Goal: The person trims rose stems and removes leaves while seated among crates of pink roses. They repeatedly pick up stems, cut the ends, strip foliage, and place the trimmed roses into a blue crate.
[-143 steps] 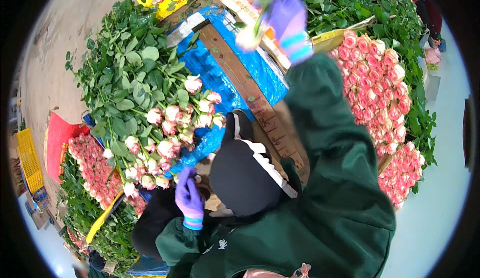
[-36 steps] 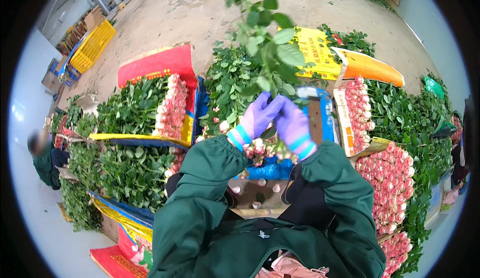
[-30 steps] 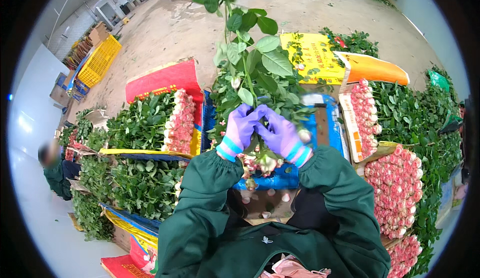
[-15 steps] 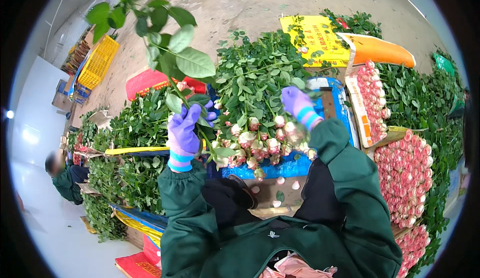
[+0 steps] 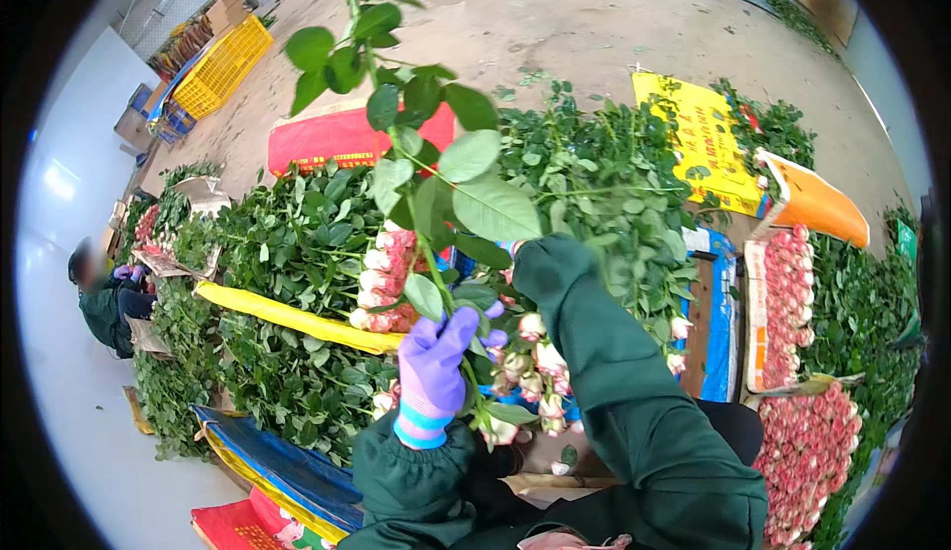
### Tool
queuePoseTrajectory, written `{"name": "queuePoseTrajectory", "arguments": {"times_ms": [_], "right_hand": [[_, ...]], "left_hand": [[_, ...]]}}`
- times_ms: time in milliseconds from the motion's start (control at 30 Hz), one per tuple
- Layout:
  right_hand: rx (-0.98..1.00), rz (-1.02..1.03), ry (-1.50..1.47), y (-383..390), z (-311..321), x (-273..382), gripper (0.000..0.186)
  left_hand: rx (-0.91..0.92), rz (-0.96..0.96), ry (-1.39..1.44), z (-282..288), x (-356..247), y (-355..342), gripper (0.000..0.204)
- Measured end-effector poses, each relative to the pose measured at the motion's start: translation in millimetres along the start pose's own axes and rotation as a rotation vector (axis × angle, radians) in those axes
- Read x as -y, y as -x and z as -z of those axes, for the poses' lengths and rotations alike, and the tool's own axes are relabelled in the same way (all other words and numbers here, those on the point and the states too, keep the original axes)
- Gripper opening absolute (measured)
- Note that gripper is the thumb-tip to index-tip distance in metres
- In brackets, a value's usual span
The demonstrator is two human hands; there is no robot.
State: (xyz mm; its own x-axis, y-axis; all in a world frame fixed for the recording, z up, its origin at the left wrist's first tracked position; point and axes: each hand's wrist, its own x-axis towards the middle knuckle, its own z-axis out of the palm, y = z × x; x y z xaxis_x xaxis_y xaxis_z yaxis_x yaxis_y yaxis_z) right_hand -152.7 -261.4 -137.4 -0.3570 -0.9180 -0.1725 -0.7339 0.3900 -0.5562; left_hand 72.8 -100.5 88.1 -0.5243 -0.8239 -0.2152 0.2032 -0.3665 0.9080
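Note:
My left hand, in a purple glove, is closed round the green stem of a long rose whose large leaves rise up across the upper middle. My right hand reaches forward over the middle; only a bit of its cuff shows past the green sleeve, its fingers hidden behind leaves. Around and below both hands lies a loose pile of leafy stems with pale pink-white rose heads, on blue plastic beside a brown board.
Packed pink rose bundles stand at right, near an orange sheet. A yellow sheet lies behind. Leafy bundles fill the left beside red card. A yellow crate stands far back; another person sits at far left.
Since half a second ago my right hand has moved forward and leftward behind the leaves. My left hand, still on the stem, is lower and further right in view; the view has also shifted.

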Motion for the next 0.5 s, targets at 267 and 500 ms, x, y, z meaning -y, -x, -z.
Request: {"name": "queuePoseTrajectory", "arguments": {"times_ms": [267,500], "right_hand": [[-0.061,-0.108,0.0,-1,13,-5,0.034],[-0.262,-0.179,-1.301,146,161,-11,0.027]], "left_hand": [[0.038,-0.013,0.028,-10,-4,-19,0.019],[0.05,-0.054,0.145,-13,-12,-18,0.022]]}}
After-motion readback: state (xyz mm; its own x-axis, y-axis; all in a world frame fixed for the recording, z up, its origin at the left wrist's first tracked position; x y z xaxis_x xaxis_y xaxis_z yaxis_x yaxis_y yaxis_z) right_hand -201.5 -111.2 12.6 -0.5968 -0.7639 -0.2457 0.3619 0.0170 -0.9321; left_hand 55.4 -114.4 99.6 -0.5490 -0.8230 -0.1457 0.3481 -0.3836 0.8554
